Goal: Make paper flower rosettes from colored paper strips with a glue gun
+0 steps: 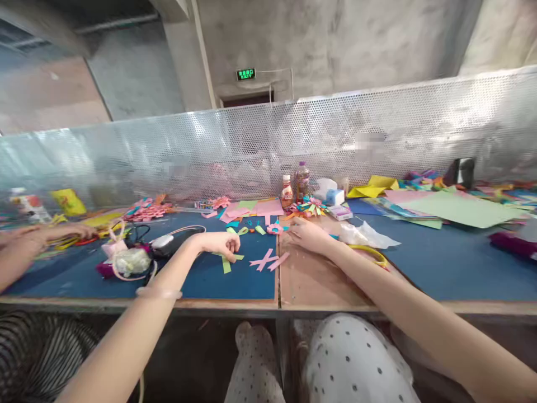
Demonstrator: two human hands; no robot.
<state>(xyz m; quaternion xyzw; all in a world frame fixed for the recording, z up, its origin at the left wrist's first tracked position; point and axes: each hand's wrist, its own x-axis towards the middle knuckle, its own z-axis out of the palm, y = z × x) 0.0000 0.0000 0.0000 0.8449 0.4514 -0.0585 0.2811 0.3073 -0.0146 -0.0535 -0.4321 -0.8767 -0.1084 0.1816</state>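
My left hand is low over the blue mat, its fingers curled down and pinching at crossed light green paper strips. To its right, crossed pink paper strips lie flat by the mat's edge. My right hand reaches in from the right above the brown board, fingertips together at the edge of a small pink paper flower with a bit of teal. Small green and teal paper pieces lie between the hands. Behind them are stacked pink and green paper sheets.
A finished-looking multicoloured paper flower, two bottles and a tissue pack stand at the back. A crumpled plastic bag and yellow-handled scissors lie by my right forearm. Cables and a bag are left; another person's arm is beyond.
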